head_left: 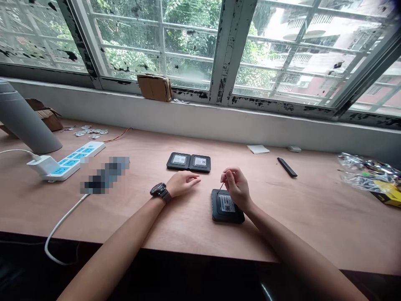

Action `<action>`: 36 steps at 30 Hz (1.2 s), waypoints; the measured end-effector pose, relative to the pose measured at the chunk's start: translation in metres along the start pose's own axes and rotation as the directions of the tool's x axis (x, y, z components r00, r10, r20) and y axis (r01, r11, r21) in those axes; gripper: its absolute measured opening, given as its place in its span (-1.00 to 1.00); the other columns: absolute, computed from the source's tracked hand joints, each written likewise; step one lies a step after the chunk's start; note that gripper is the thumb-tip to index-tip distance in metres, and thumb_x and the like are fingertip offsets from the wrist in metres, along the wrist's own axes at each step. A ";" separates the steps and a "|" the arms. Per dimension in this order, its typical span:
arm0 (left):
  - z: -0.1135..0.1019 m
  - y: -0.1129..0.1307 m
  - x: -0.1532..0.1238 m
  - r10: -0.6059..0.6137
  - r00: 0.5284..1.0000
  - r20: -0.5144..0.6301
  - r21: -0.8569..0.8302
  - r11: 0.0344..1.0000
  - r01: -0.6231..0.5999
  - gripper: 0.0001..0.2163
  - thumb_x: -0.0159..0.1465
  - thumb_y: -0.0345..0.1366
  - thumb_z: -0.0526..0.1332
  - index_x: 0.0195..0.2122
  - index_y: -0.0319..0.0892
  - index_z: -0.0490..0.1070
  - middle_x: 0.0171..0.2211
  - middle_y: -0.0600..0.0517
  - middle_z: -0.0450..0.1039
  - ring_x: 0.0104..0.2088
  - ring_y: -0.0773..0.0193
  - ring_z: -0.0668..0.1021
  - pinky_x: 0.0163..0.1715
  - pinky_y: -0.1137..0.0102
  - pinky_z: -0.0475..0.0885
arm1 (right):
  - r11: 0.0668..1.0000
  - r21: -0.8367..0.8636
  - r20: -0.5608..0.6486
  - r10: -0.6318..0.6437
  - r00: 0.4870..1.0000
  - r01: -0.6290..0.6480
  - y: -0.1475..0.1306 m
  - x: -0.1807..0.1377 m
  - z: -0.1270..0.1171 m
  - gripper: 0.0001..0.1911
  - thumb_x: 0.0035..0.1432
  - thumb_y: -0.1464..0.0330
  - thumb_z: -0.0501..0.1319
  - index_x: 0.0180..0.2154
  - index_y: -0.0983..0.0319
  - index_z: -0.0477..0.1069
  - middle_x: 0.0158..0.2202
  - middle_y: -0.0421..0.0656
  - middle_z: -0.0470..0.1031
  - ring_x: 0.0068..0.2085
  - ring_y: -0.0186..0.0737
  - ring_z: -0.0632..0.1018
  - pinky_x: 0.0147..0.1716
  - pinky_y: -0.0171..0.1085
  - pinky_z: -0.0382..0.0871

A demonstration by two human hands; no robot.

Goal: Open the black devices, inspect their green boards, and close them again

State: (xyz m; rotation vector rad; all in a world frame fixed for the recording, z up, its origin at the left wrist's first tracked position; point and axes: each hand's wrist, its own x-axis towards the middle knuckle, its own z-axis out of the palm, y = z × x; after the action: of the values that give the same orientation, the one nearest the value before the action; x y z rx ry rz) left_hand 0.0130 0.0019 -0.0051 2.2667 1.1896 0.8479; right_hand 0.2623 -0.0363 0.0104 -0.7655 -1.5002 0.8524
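Note:
A black square device point(226, 207) with a white label lies on the wooden table point(188, 217) in front of me. My right hand point(237, 186) hovers over its far edge, fingers pinched on a thin pin-like tool point(222, 186) whose tip points down at the device. My left hand point(183, 183) rests on the table to the left, fingers loosely stretched toward the device, holding nothing; a black watch point(159, 190) is on its wrist. Two more black devices point(188, 162) with labels lie side by side just beyond my left hand.
A white and blue power strip point(73, 160) with a charger and cable lies at the left, beside a grey cylinder point(21, 119). A black stick point(287, 167), a white pad point(257, 149), crinkled plastic bags point(365, 171) and a cardboard box point(155, 87) on the sill are farther off.

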 end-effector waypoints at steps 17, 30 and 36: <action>0.001 0.001 -0.001 -0.012 1.000 -0.005 -0.004 1.000 0.012 -0.67 0.38 -0.03 0.19 -0.03 -0.10 0.62 -0.06 -0.02 0.64 -0.11 0.12 0.64 -0.13 0.35 0.50 | 0.997 -0.043 0.197 0.073 0.978 -0.065 -0.007 0.002 -0.010 -0.67 0.41 0.09 0.09 -0.06 0.13 0.49 -0.30 -0.18 0.49 -0.52 -0.38 0.36 -0.47 -0.27 0.38; 0.010 0.015 -0.003 0.156 0.988 -0.006 0.183 0.971 -0.153 -0.65 0.43 -0.06 0.15 0.13 -0.06 0.50 0.11 -0.05 0.51 0.05 0.08 0.58 0.06 0.24 0.49 | 0.849 -0.526 -0.229 -0.206 0.951 0.057 0.003 0.032 -0.097 -0.66 0.22 0.04 0.32 -0.28 0.16 0.39 -0.38 -0.20 0.56 -0.52 -0.32 0.48 -0.52 -0.31 0.27; 0.035 0.048 -0.009 0.414 0.909 0.034 0.297 0.865 -0.405 -0.63 0.46 -0.21 0.13 0.27 -0.05 0.35 0.27 -0.09 0.35 0.19 0.07 0.48 0.17 0.15 0.44 | 0.436 -0.896 0.090 -0.015 0.996 0.087 0.039 0.025 -0.124 -0.70 0.33 0.05 0.21 -0.25 0.10 0.54 -0.28 -0.20 0.65 -0.32 -0.20 0.62 -0.40 -0.32 0.28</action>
State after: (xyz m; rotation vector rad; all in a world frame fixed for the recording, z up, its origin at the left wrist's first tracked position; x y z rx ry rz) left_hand 0.0609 -0.0352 -0.0029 2.8305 0.9036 0.9029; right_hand 0.3832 0.0158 -0.0051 -1.4702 -2.0287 -0.1006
